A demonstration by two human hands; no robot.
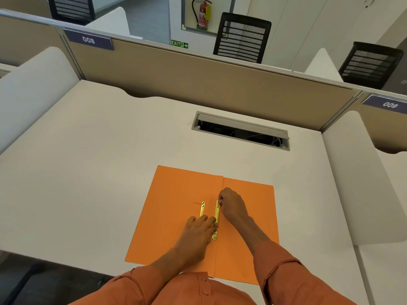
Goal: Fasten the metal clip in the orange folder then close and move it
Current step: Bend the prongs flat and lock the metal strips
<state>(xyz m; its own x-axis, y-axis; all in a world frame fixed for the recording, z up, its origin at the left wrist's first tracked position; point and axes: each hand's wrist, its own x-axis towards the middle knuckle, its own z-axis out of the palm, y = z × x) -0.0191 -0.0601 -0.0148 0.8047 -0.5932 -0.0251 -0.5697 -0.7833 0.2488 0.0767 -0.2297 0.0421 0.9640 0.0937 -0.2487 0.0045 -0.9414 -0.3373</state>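
An orange folder lies open and flat on the white desk, near its front edge. Along the centre fold runs a long gold metal clip bar. A shorter gold strip lies just left of it on the left leaf. My left hand rests flat on the left leaf, fingertips pressing the lower half of the long bar and covering the short strip's lower end. My right hand pinches the top end of the long bar with its fingertips.
A recessed cable tray with its lid up sits in the desk behind the folder. A tan partition closes the back, white side dividers stand left and right. Black mesh chairs are beyond it.
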